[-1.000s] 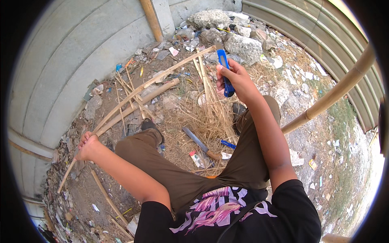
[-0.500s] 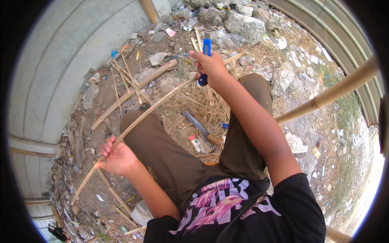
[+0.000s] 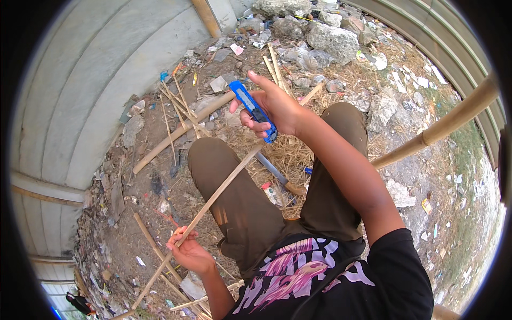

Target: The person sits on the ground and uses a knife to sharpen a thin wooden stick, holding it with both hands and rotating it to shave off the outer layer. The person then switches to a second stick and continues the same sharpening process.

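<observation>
My left hand [image 3: 190, 252] grips a long, thin bamboo strip [image 3: 220, 193] near its middle. The strip slants from the lower left, across my left thigh, up to a far end just below my right hand. In my right hand [image 3: 280, 109], above the ground between my knees, is a blue utility knife [image 3: 248, 102]; its slim body lies across my fingers. No blade shows past its upper tip. The right hand is off the strip. Below it, a knife [image 3: 273, 168] with a wooden handle lies on straw between my legs.
A thick bamboo pole [image 3: 160, 151] lies at the left with thin strips across it. More strips [image 3: 152, 240] lie beside my left hand. Rocks [image 3: 333, 41] and litter stand ahead, a grey wall [image 3: 106, 80] on the left. A slanted bamboo pole [image 3: 432, 133] crosses at right.
My left hand has moved down and right, drawing the strip toward me. My right hand has come lower with the utility knife tilted leftward; its blade, visible before, no longer shows.
</observation>
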Available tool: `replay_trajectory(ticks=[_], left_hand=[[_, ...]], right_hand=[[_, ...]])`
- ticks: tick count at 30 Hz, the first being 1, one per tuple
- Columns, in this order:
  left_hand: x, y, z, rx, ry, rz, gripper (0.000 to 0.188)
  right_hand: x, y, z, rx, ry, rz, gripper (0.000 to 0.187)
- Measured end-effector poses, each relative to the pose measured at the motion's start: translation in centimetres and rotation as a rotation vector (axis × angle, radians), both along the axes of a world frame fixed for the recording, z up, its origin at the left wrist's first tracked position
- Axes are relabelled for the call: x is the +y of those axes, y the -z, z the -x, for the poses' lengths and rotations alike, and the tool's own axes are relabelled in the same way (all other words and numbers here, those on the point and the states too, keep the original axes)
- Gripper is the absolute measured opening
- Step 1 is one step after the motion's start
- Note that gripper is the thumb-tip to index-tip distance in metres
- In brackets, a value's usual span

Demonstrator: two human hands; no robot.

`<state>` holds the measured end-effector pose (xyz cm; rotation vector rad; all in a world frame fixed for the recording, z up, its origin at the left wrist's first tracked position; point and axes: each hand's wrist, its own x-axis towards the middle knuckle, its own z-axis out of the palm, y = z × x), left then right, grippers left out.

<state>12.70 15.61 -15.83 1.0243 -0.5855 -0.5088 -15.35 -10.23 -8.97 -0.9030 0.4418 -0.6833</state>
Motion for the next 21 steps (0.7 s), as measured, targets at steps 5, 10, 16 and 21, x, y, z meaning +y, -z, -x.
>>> replay_trajectory(ticks=[5,10,16,21], left_hand=[[3.0,1.9,2.1,0.074,0.081,-0.126,0.046],[4.4,3.7,2.4,0.151,0.139,-0.166,0.052],[4.9,3.3,3.2,0.256,0.142,-0.233,0.055],[4.9,3.2,3.1,0.294,0.127,-0.344,0.061]], right_hand=[[0.2,0.0,0.4,0.053,0.042,0.059,0.059],[-0.4,1.6,0.4,0.489,0.728,0.357,0.041],[-1.2,3.1,0.3,0.343,1.046,-0.162,0.035],[-1.5,2.7,0.6,0.242,1.017,-0.24,0.028]])
